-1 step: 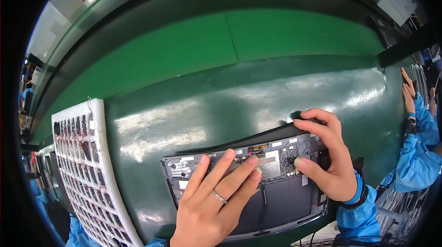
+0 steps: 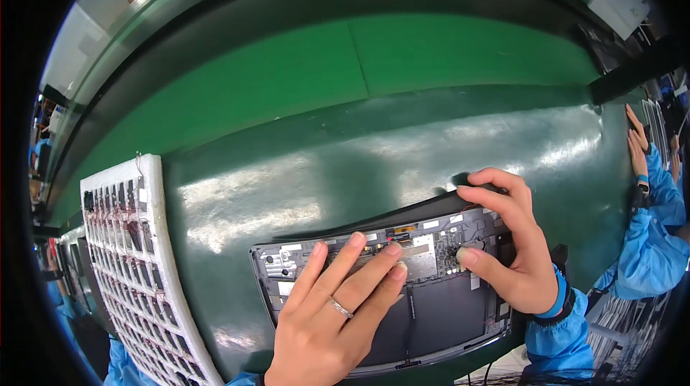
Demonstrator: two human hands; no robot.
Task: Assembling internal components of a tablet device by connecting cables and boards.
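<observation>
An opened tablet (image 2: 431, 321) lies before me at the lower middle, its dark inside facing up. Along its far half runs a circuit board with a silver shield plate (image 2: 418, 256); flat dark battery packs fill the near half. My left hand (image 2: 327, 307), a ring on one finger, rests flat across the left part of the board with fingers apart. My right hand (image 2: 514, 242) grips the tablet's far right corner, thumb on the board and fingers curled over the far edge. A thin black panel (image 2: 424, 208) sticks out beyond that edge, touched by those fingertips.
A white foam tray (image 2: 154, 242) with rows of small black parts on thin wires stands at the left. The dark green mat (image 2: 345, 170) bears glare patches. At the far right, a co-worker's hands (image 2: 637, 145) and blue sleeve show beside a black post (image 2: 632, 73).
</observation>
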